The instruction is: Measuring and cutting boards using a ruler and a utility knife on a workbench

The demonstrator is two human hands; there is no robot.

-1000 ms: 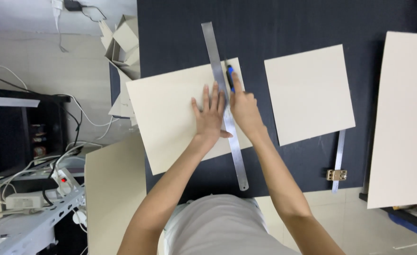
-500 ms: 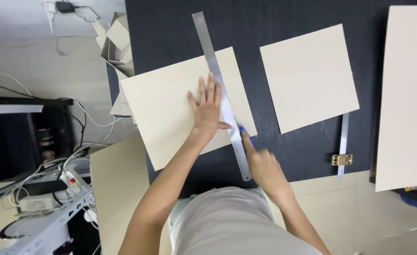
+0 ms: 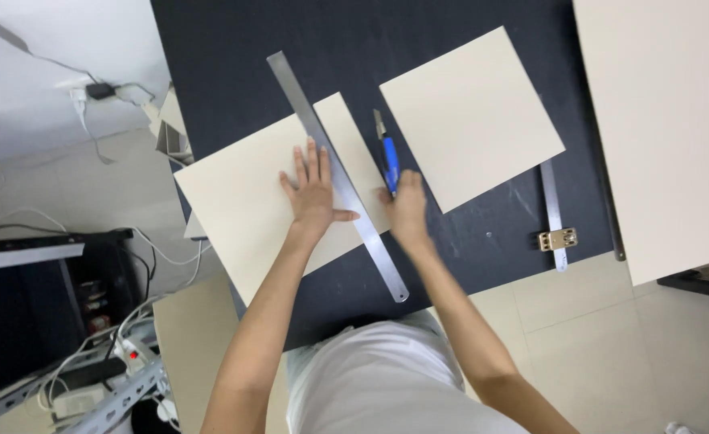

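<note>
On the cream sheet, left hand fingers splayed beside ruler; right hand fingers holding blue knife

Dark work table in the middle, pale tiled floor near right, tangled cables and power strip near left, white wall far left.

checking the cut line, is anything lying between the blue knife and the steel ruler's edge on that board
Nothing visible does. The right hand holds the blue knife just right of the steel ruler, over the narrow strip of beige board. The left hand presses flat on the ruler's other side.
</note>
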